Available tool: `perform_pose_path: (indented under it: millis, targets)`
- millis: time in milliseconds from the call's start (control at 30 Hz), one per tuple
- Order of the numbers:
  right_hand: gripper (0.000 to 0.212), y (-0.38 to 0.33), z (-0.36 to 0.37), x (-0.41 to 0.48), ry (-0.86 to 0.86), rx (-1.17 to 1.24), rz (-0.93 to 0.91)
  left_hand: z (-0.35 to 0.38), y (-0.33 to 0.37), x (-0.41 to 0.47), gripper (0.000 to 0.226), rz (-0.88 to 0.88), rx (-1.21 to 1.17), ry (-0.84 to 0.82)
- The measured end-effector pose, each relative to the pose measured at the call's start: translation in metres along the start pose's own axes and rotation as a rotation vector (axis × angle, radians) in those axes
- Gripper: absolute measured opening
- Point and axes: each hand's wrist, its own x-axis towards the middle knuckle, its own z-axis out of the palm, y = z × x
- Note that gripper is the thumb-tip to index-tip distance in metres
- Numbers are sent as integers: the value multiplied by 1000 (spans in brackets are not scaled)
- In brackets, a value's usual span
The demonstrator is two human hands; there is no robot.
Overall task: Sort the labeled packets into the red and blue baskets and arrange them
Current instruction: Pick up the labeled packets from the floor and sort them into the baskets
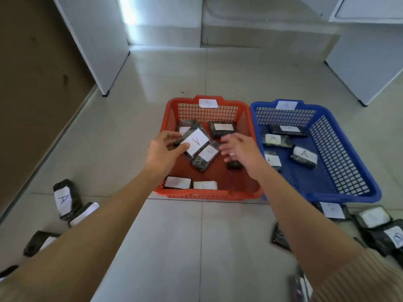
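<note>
A-labelled packet [194, 142] (tilted) above red basket [207, 195]

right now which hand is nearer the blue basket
Right. The right hand hovers beside the blue basket; the left hand holds an A packet farther away over the red basket.

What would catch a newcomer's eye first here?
A red plastic mesh basket tagged B and a blue plastic mesh basket tagged A stand side by side on the tiled floor. Above the red one, the left hand grips a dark wrapped packet with a white A label, the right hand open beside it.
</note>
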Motion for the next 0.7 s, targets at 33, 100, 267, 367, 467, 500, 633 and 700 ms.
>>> perform_pose_path:
  millis: [33, 100, 267, 367, 467, 500, 633, 700]
  targets:
    - [22, -7, -13, -4, -33, 181, 1, 13, 4, 1, 27, -1, -18, -42]
    - [25, -12, -38, -10, -129, 229, -68, 42, 16, 1, 27, 3, -50, -142]
    - [24, 7, -103, -13, 119, 132, -130, 125, 29, -15, 32, 43, 13, -193]
    - [25, 37, -145, -17, 242, 21, 83, 164, 16, -33, 51, 161, 336, -328]
    - [36, 68, -162, -20, 139, -173, 238, 184, 5, -45, 75, 134, 469, -407]
    - [41, 74, -163, -20, 91, -243, 253, 187, 2, -46, 77, 141, 491, -374]
    - [38, 71, -159, -17, 8, -421, 236, 191, -7, -48, 74, 188, 548, -328]
    - [32, 67, -159, -10, 27, -523, 206, 191, -9, -47, 74, 199, 563, -329]
